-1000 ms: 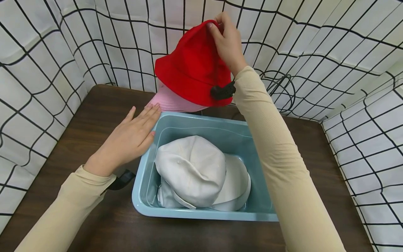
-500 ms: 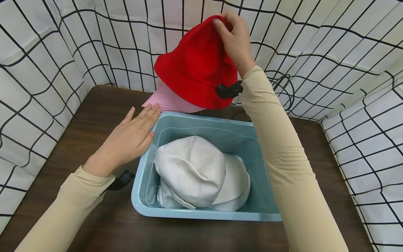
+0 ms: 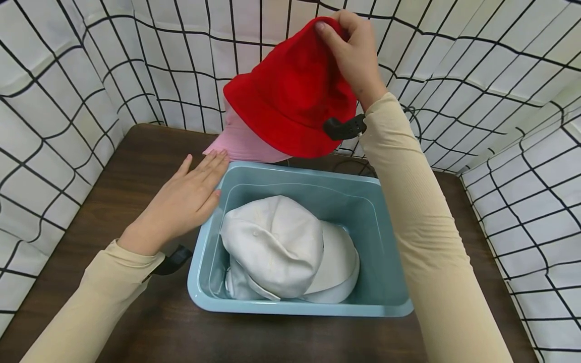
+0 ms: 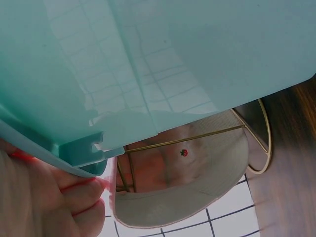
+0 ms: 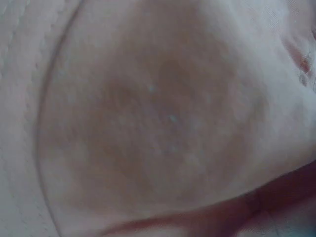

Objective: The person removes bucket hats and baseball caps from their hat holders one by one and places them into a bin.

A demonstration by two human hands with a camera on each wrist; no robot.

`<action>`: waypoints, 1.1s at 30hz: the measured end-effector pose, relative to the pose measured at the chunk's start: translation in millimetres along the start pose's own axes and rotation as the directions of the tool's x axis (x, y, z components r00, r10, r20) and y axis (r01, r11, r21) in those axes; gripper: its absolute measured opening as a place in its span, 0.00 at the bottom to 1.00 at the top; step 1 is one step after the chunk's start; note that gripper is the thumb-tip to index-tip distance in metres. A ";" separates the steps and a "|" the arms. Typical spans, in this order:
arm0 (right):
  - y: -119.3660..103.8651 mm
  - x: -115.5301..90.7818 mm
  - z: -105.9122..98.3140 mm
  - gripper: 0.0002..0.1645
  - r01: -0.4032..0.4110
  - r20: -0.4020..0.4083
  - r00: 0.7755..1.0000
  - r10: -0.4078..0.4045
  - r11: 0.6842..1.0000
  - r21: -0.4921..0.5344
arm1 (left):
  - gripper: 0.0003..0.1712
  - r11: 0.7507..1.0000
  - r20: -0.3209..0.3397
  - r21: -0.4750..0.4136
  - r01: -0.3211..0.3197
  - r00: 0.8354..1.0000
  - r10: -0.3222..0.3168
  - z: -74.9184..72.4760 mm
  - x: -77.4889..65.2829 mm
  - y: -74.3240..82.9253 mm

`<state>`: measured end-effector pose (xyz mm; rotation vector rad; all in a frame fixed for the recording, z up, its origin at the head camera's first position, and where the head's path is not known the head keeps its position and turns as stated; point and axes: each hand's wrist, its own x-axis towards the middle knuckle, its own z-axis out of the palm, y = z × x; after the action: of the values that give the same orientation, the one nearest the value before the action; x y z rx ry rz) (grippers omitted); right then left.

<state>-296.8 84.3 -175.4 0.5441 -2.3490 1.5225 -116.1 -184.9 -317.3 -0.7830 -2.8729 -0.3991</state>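
Note:
In the head view, my right hand (image 3: pixel 356 55) pinches the crown of a red bucket hat (image 3: pixel 290 96), thumb on the near side. The hat hangs brim down, partly hiding a pink hat (image 3: pixel 245 143) behind the tub. My left hand (image 3: pixel 174 201) lies with straight fingers at the tub's left corner, its fingertips on the pink brim. A light blue tub (image 3: pixel 299 308) holds white caps (image 3: pixel 272 247), one over another. The left wrist view shows the pink hat's pale inside (image 4: pixel 173 210) around a gold wire stand (image 4: pixel 185 138). Blurred pinkish cloth (image 5: pixel 148 123) fills the right wrist view.
Black wire grid panels (image 3: pixel 195 65) with white sheeting behind them enclose the back and sides. The dark wooden tabletop (image 3: pixel 136 171) extends around the tub. Dark thin wire (image 3: pixel 354 164) shows just behind the tub's back rim.
My right hand has moved up and to the right with the red hat, whose crown now sits higher. My left hand, the tub and the caps stay nearly in place.

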 end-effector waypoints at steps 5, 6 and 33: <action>-11.6 -8.4 -9.5 0.09 -0.001 0.001 1.000 0.001 1.000 -0.017 | 0.36 1.000 0.004 -0.003 0.003 1.000 -0.003 -0.6 0.8 0.4; -12.0 -8.7 -11.3 0.08 0.006 0.001 1.000 -0.006 1.000 -0.013 | 0.36 1.000 0.003 -0.003 0.003 1.000 -0.003 -0.5 0.8 0.3; -19.7 -29.9 -48.8 0.09 0.082 -0.025 0.996 -0.083 0.996 -0.039 | 0.36 1.000 0.003 0.003 -0.005 1.000 0.005 0.4 1.0 -0.2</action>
<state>-259.5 126.3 -153.0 0.6003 -2.3011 1.4376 -117.1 -184.5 -317.5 -0.7908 -2.8734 -0.3937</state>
